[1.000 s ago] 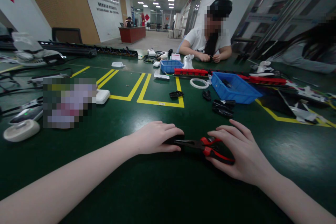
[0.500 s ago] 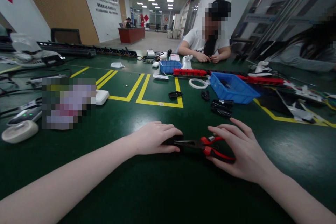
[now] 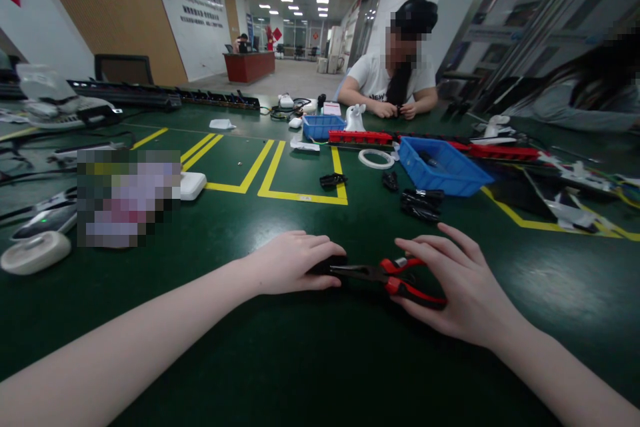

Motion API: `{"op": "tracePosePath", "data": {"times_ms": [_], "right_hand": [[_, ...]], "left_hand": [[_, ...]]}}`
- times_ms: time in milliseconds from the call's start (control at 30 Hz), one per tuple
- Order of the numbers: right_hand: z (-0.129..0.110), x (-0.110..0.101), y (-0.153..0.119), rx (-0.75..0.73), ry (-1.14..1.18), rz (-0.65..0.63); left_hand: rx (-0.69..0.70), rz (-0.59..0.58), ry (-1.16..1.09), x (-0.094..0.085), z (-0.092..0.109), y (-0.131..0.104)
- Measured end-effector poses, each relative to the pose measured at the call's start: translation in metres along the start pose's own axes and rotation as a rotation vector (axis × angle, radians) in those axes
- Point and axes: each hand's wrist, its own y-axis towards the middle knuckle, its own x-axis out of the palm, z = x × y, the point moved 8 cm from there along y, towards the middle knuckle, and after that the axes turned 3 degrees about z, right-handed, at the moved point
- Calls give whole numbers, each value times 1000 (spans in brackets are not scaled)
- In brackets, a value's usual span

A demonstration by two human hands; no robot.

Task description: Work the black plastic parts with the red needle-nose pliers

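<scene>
My left hand is closed around a small black part, largely covered by the thumb and fingers, so its kind does not show. Long-nose pliers with red and black handles lie in my right hand, thumb against the lower handle and forefinger along the upper one. The handles are spread apart. The tips of the pliers reach the black part at my left fingertips. Beyond my right hand sit black shiny pieces on the green table.
A blue bin stands behind the black pieces, beside a roll of white tape. Yellow tape marks the table. A white computer mouse lies at left. Across the table a person works with both hands.
The whole view has shifted very slightly. My hands, the pliers and the black part keep the same positions relative to one another.
</scene>
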Motion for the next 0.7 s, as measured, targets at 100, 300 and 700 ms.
{"op": "tracePosePath", "data": {"times_ms": [100,300,700], "right_hand": [[2,1,-2,0,0,-9],[3,0,-3,9,-2,3],[3,-4,-5,54,-29,64]], "left_hand": [[1,1,-2,0,0,0],[-2,7,-8,0,0,-1],[-8,-7,-4,0,0,0]]}}
